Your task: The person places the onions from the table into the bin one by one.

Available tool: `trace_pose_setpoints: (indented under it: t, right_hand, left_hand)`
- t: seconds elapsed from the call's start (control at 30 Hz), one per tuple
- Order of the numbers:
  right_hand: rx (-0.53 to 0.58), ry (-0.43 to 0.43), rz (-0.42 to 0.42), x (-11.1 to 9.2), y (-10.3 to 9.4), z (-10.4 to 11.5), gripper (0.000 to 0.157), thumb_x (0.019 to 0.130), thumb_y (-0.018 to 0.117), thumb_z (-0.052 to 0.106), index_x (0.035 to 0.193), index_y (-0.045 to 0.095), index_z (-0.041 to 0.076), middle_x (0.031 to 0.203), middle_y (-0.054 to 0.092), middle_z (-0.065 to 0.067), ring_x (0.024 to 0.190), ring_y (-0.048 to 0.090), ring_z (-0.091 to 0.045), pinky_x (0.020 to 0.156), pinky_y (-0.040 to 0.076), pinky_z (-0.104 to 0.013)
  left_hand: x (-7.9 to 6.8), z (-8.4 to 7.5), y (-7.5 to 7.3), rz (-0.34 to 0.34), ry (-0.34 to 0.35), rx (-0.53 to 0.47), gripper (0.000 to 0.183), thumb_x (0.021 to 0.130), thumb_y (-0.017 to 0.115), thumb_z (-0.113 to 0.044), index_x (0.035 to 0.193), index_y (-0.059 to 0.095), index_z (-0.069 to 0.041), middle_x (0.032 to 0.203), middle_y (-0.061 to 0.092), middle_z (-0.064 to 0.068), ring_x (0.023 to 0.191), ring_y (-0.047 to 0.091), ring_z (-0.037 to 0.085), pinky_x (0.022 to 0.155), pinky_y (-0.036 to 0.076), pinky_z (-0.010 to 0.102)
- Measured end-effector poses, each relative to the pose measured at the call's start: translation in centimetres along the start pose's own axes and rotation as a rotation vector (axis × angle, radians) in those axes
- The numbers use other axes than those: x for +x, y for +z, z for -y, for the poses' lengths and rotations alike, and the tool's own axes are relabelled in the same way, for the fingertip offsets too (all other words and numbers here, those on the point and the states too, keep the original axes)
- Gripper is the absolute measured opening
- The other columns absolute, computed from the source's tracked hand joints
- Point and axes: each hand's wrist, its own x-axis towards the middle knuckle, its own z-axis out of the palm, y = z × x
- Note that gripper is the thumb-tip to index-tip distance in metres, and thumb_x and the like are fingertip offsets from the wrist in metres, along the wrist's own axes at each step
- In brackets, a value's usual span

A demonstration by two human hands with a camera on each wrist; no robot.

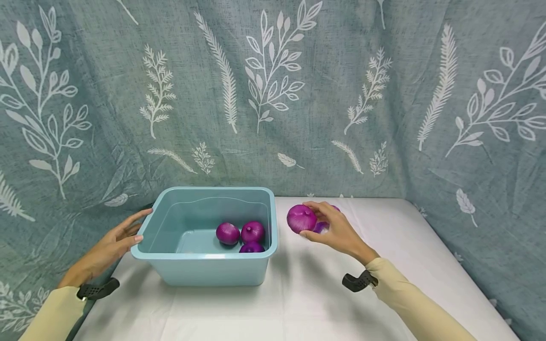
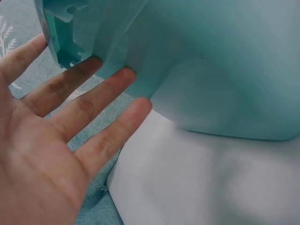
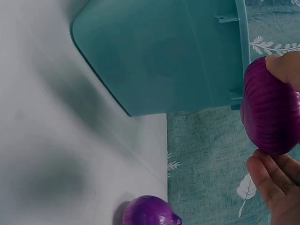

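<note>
**Onion pinched beside the tub's right rim, left hand at the opposite side**

The right hand (image 1: 334, 229) is clamped on a purple onion (image 1: 301, 219), thumb on one side and fingertips on the other. That opposed pinch seems chosen for a round, smooth thing that could roll out of a looser hold. The held onion hangs above the surface, about level with the tub's rim and just off its right side, perhaps so that it clears the wall.

The blue tub (image 1: 204, 272) stands on the left part of the white table (image 1: 298, 308), near that surface's left edge and hiding its far-left corner. The left hand (image 1: 108, 248) lies along the tub's left side, its fingers apart and fairly straight, fingertips touching the outer wall and thumb at the rim near the front-left corner. It does not wrap around the tub; the light contact looks meant for steadying rather than lifting.

Inside, three onions (image 1: 252, 232) cluster toward the right wall, the side nearest the right hand, which likely explains why the tub's left half is bare. In the right wrist view, a loose onion (image 3: 149, 212) rests on the table near the far edge. From the head, the right hand covers most of what lies there, so the exact count of loose onions cannot be told.
</note>
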Motion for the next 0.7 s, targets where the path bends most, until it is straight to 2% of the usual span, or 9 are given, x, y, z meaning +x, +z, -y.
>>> trace_pose_setpoints:
  t: [0.13, 0.43, 0.6, 0.7]
  right_hand:
    - [0.011, -0.010, 0.000, 0.5, 0.0, 0.7, 0.072, 0.080, 0.090, 0.041, 0.142, 0.060, 0.023, 0.130, 0.061, 0.000, 0.108, 0.067, -0.021, 0.093, 0.058, -0.046]
    - [0.063, -0.020, 0.006, 1.3, 0.5, 2.0, 0.072, 0.081, 0.091, 0.024, 0.144, 0.059, 0.016, 0.134, 0.059, -0.006, 0.104, 0.070, -0.026, 0.088, 0.059, -0.035]
    - [0.057, -0.027, 0.008, 1.6, 0.8, 2.1, 0.070, 0.081, 0.090, 0.035, 0.143, 0.059, 0.025, 0.128, 0.060, 0.000, 0.104, 0.070, -0.021, 0.087, 0.059, -0.035]
    - [0.054, -0.027, 0.014, 1.8, 1.1, 2.6, 0.070, 0.081, 0.089, 0.041, 0.143, 0.059, 0.030, 0.128, 0.059, 0.002, 0.105, 0.070, -0.019, 0.086, 0.060, -0.035]
  left_hand:
    - [0.0, 0.0, 0.0, 0.000, -0.003, -0.011, 0.067, 0.111, 0.046, -0.017, 0.167, 0.014, -0.034, 0.172, -0.008, 0.013, 0.151, -0.007, 0.053, 0.106, 0.010, 0.084]
    - [-0.1, 0.1, 0.1, 0.001, 0.011, -0.015, 0.067, 0.111, 0.046, -0.016, 0.167, 0.014, -0.034, 0.172, -0.007, 0.009, 0.151, -0.008, 0.053, 0.105, 0.008, 0.085]
    - [-0.1, 0.0, 0.1, 0.004, 0.018, -0.017, 0.067, 0.111, 0.045, -0.016, 0.167, 0.013, -0.034, 0.173, -0.006, 0.008, 0.151, -0.007, 0.053, 0.106, 0.009, 0.084]
    - [-0.1, 0.1, 0.1, 0.005, 0.025, -0.001, 0.067, 0.111, 0.045, -0.016, 0.167, 0.013, -0.033, 0.172, -0.004, 0.012, 0.151, -0.004, 0.054, 0.108, 0.014, 0.082]
